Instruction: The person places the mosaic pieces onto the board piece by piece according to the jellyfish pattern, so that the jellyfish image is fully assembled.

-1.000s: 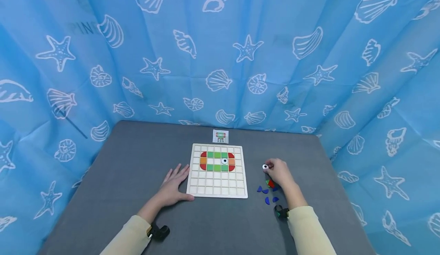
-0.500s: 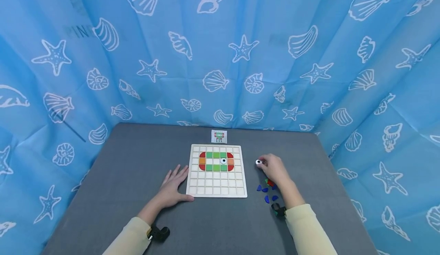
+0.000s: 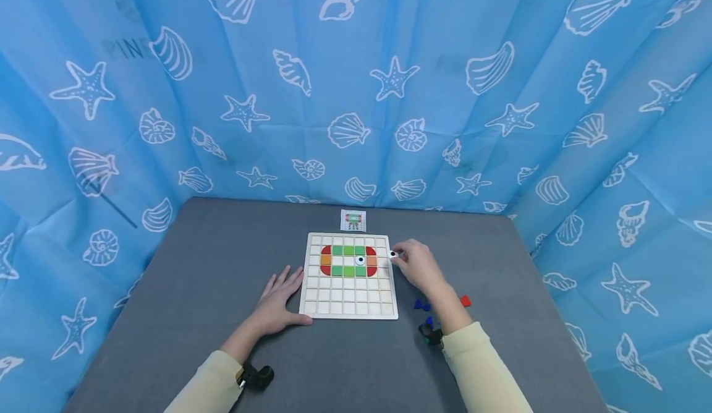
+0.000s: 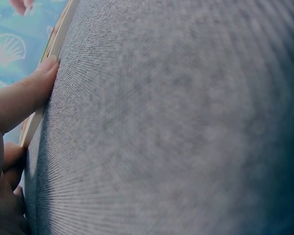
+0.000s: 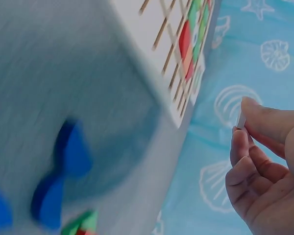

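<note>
A white grid board (image 3: 347,302) lies on the table, bearing a ring of green, orange and red tiles (image 3: 348,271). Inside that ring sits a white tile with a black dot (image 3: 360,261), like an eye. My right hand (image 3: 418,266) pinches a second eye tile (image 3: 393,254) between thumb and fingers, at the board's upper right edge. The right wrist view shows this tile edge-on as a thin white piece (image 5: 241,120). My left hand (image 3: 278,305) rests with spread fingers against the board's left edge; its thumb (image 4: 29,93) touches the near-left corner.
Right of the board lie several blue half-round pieces (image 5: 77,152), partly hidden by my right forearm in the head view. A red piece (image 3: 465,301) lies beyond the forearm. Behind the board is a small printed picture card (image 3: 353,220). A blue shell-patterned curtain (image 3: 356,91) hangs behind the table.
My right hand has carried the eye tile left and away from me, from beside the loose pieces to the board's right edge. The left hand stays at the board.
</note>
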A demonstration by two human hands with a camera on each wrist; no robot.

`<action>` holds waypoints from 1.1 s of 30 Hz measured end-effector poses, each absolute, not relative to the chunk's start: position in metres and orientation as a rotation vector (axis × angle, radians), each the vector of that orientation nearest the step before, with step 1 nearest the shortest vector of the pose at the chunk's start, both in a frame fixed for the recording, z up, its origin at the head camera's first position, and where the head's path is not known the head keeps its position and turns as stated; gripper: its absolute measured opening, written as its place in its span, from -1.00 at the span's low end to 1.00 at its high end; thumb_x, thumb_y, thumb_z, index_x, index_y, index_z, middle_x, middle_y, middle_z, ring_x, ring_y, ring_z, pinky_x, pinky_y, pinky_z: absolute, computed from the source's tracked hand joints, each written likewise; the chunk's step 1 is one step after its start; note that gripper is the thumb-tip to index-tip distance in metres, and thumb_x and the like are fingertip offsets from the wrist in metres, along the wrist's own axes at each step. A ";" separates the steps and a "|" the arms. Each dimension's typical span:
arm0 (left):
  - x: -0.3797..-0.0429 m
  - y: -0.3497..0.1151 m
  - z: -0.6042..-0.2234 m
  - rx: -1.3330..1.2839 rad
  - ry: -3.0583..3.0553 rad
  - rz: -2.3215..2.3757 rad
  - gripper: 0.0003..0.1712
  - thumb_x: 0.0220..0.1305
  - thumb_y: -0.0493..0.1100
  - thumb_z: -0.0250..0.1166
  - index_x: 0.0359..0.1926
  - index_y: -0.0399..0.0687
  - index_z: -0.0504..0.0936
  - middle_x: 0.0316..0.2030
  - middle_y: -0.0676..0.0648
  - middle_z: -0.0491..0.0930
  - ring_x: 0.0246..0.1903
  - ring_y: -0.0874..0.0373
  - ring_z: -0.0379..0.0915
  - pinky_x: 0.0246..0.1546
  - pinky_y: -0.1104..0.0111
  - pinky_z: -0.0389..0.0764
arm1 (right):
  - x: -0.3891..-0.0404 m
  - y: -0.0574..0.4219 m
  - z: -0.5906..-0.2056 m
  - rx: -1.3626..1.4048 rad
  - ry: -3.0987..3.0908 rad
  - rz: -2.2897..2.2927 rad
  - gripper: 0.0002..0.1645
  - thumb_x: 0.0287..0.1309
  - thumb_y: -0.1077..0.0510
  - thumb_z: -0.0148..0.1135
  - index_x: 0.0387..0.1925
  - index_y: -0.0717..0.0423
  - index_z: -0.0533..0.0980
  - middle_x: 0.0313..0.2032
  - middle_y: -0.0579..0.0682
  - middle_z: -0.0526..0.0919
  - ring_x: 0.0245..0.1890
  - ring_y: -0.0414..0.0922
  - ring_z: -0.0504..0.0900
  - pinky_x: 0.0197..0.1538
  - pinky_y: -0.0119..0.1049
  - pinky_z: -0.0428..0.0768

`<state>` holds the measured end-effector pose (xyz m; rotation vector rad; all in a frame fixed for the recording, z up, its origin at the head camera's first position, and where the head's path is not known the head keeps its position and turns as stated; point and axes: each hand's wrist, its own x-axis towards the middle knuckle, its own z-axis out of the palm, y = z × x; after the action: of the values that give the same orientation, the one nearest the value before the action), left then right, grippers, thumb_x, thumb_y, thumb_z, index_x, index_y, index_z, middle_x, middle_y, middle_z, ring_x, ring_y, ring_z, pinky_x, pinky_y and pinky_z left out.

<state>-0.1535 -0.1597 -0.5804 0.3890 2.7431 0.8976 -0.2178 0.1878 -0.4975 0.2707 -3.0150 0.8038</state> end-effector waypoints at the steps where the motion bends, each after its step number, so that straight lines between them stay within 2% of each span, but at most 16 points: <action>1: -0.154 -0.159 -0.581 0.386 2.743 0.897 0.40 -0.15 0.50 0.48 0.60 0.03 0.06 0.60 0.01 -0.01 0.61 -0.09 -0.36 0.54 -0.11 -0.28 | -0.218 0.183 -0.497 0.280 -3.013 0.809 -0.69 0.23 0.15 0.41 -0.01 0.16 0.68 -0.21 0.03 0.65 -0.30 -0.11 0.57 -0.25 -0.17 0.60; 9: -0.153 -0.158 -0.579 0.391 2.736 0.909 0.40 -0.14 0.49 0.48 0.59 0.00 0.07 0.60 -0.02 0.00 0.61 -0.12 -0.35 0.54 -0.13 -0.28 | -0.222 0.146 -0.499 0.372 -3.005 0.886 -0.71 0.22 0.16 0.42 -0.03 0.14 0.70 -0.18 0.01 0.67 -0.32 -0.14 0.56 -0.31 -0.27 0.58; 21: -0.153 -0.159 -0.578 0.387 2.731 0.913 0.40 -0.14 0.47 0.50 0.60 0.01 0.06 0.60 -0.02 -0.01 0.61 -0.13 -0.35 0.54 -0.13 -0.28 | -0.235 0.103 -0.519 0.408 -3.058 0.938 -0.72 0.24 0.13 0.41 -0.03 0.12 0.71 -0.14 0.00 0.72 -0.25 -0.15 0.63 -0.16 -0.20 0.65; 29: -0.154 -0.160 -0.579 0.377 2.723 0.890 0.41 -0.14 0.52 0.46 0.60 0.02 0.04 0.60 -0.01 -0.02 0.61 -0.12 -0.37 0.53 -0.14 -0.30 | -0.243 0.079 -0.527 0.351 -3.132 0.903 -0.73 0.22 0.03 0.43 -0.09 0.04 0.72 -0.15 -0.05 0.75 -0.11 -0.09 0.69 -0.05 -0.11 0.66; 33: -0.154 -0.159 -0.579 0.391 2.723 0.894 0.41 -0.14 0.52 0.46 0.60 0.01 0.05 0.60 -0.02 -0.01 0.61 -0.13 -0.36 0.53 -0.15 -0.30 | -0.244 0.074 -0.531 0.282 -3.162 0.879 -0.74 0.20 0.01 0.45 -0.13 0.02 0.72 -0.21 -0.08 0.73 -0.18 -0.12 0.66 -0.10 -0.12 0.64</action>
<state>-0.1543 -0.1591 -0.5792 0.3912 2.7233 0.8942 -0.2439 0.0736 -0.5310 0.2820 -3.1619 0.8794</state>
